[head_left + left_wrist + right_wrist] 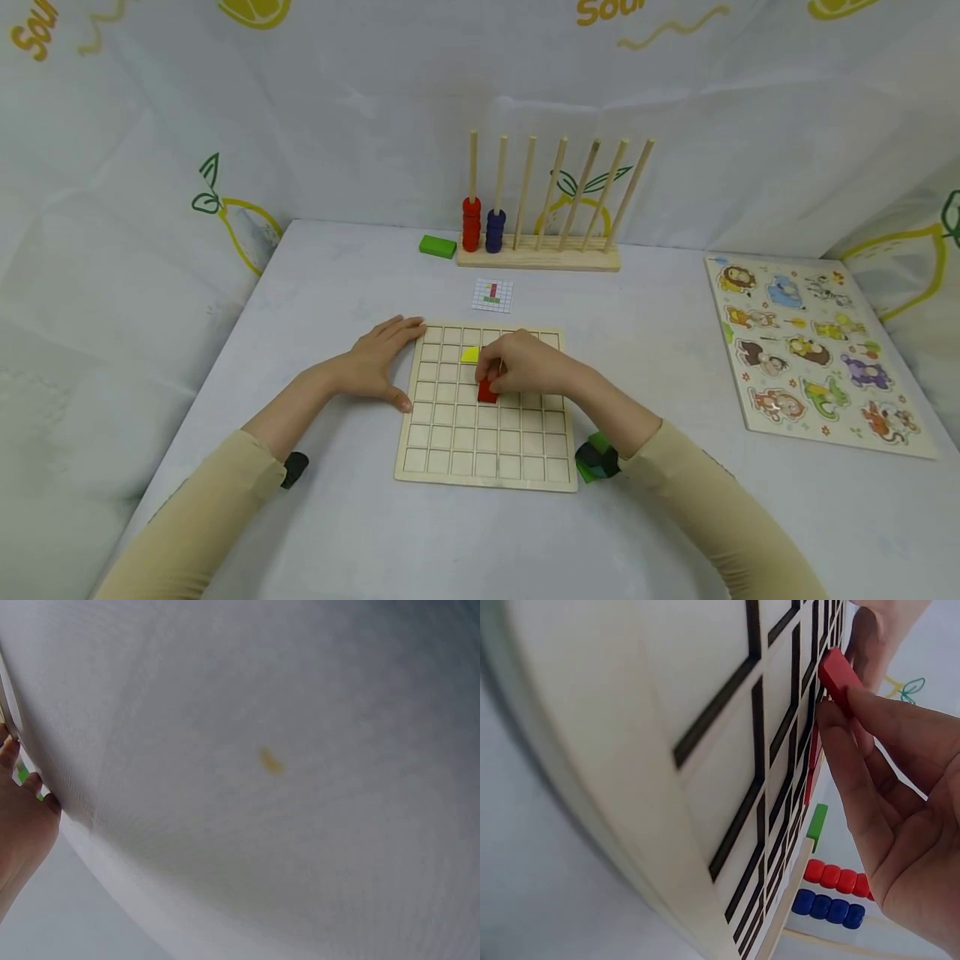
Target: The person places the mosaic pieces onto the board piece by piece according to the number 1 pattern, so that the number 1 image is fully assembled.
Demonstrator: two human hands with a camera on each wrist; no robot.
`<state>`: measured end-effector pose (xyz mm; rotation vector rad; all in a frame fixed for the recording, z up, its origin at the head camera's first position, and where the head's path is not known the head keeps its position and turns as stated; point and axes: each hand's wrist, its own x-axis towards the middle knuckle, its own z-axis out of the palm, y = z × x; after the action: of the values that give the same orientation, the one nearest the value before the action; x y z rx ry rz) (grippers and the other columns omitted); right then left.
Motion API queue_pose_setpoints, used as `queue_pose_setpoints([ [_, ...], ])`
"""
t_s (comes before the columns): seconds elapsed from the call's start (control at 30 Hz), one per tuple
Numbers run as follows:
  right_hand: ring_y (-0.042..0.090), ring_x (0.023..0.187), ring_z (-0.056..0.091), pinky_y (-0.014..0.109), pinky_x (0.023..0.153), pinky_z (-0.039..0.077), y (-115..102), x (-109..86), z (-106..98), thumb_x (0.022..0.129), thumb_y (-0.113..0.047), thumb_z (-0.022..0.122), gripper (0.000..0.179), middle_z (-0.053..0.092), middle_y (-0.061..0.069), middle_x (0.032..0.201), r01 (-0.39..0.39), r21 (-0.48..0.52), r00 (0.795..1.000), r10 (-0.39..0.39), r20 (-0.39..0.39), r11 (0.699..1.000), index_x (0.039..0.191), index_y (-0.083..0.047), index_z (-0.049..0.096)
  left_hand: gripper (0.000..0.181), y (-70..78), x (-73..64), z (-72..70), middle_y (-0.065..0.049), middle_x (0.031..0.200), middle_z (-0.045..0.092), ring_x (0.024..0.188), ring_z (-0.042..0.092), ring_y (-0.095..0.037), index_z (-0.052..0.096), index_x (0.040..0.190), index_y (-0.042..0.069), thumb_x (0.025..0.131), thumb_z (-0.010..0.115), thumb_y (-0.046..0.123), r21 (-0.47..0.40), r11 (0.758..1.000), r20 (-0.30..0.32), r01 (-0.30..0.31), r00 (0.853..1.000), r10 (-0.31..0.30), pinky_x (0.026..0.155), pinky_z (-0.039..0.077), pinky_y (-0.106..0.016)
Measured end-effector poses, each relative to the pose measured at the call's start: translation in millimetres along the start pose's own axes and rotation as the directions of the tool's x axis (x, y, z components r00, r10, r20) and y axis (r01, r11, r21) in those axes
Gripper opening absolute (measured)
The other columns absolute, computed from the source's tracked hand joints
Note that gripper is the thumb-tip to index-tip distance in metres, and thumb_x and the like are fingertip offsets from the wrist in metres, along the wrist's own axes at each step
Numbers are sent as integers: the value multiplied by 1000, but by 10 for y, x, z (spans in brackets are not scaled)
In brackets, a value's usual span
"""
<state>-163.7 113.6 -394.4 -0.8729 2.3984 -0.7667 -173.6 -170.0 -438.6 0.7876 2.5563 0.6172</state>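
Observation:
A pale wooden grid board (480, 483) lies flat on the table. My right hand (528, 364) is over its upper middle, pinching a red block (844, 679) between thumb and fingers. The block is tilted in the right wrist view, at the board's surface. Another red piece (814, 754) lies on the board beyond it, mostly covered by my hand in the head view. Just left of the hand, a yellow piece (469, 355) sits in the grid. My left hand (372, 360) rests at the board's left edge, fingers and thumb spread along it.
A small pattern card (492, 296) lies behind the board. Farther back stands a bead rack (540, 258), a green block (437, 246) beside it. Green and black pieces (596, 458) lie by my right forearm, a black piece (296, 468) by the left. An animal puzzle (817, 350) lies right.

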Motion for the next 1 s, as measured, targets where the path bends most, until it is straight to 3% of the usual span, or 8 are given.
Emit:
queue_pose_setpoints([
  [1.0, 8, 70, 56, 20, 65, 48, 13, 15, 36, 82, -1, 72, 10, 70, -1, 79, -46, -27, 999, 46, 2, 999, 85, -11, 74, 124, -4, 4, 7, -11, 168, 14, 155, 5, -42, 21, 158, 10, 62, 89, 49, -9, 1000, 0, -4, 1000, 4, 115, 18, -74],
])
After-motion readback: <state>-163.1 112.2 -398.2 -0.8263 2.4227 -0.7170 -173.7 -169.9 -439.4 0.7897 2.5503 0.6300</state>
